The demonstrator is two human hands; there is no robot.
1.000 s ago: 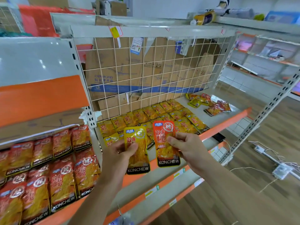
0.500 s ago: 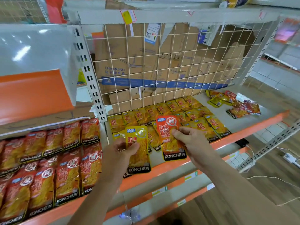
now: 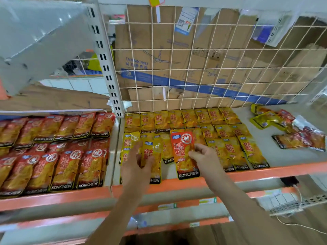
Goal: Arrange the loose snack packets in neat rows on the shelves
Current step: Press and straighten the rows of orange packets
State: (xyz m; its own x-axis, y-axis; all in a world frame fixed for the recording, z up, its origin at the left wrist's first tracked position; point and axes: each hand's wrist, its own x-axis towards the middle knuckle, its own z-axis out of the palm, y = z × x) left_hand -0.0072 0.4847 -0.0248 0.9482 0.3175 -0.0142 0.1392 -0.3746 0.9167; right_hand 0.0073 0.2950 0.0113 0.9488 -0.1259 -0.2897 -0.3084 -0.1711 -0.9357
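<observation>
The left hand (image 3: 135, 167) grips a yellow packet (image 3: 153, 154), thumb across its front and fingers curled round its left edge; the packet stands upright in the front row, its black bottom band reaching the shelf's (image 3: 286, 156) orange front lip. The right hand (image 3: 203, 159) pinches a red packet (image 3: 183, 152) by its right edge, thumb and fingertips closed on it, just to the right of the yellow one. The red packet sits in a gap of the front rows, its top overlapping yellow packets behind; whether it rests on the shelf or is held just above it I cannot tell. Behind both hands, yellow rows (image 3: 185, 119) run along the back of the shelf against a wire grid (image 3: 212, 68), with more yellow packets filling the front right. Well apart, at the shelf's right end, a loose pile (image 3: 290, 133) of red and yellow packets lies jumbled. On the neighbouring shelf to the left, red rows (image 3: 53, 156) lie overlapped, past a slotted post (image 3: 106, 59). Flattened cardboard (image 3: 159, 50) stands behind the grid.
</observation>
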